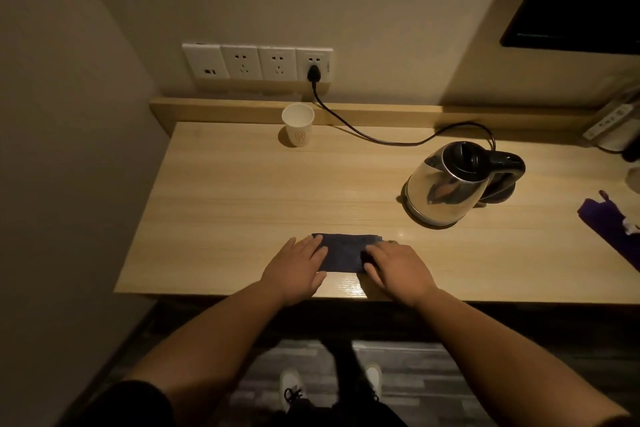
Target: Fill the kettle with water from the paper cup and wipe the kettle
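Flat and unclenched, the left hand and right hand press palm-down on the two ends of a folded dark cloth, grasping nothing; the cloth lies at the desk's near edge; the kettle stands lid shut to the right, its cord plugged into the wall socket; the paper cup stands upright at the back, well apart from the kettle.

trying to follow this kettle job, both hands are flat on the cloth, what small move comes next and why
Probably lift the left hand off the cloth and reach for the paper cup at the back of the desk. Filling comes first, and the cup stands untouched on that side. The kettle sits on its base with the lid down, so the right hand could open it.
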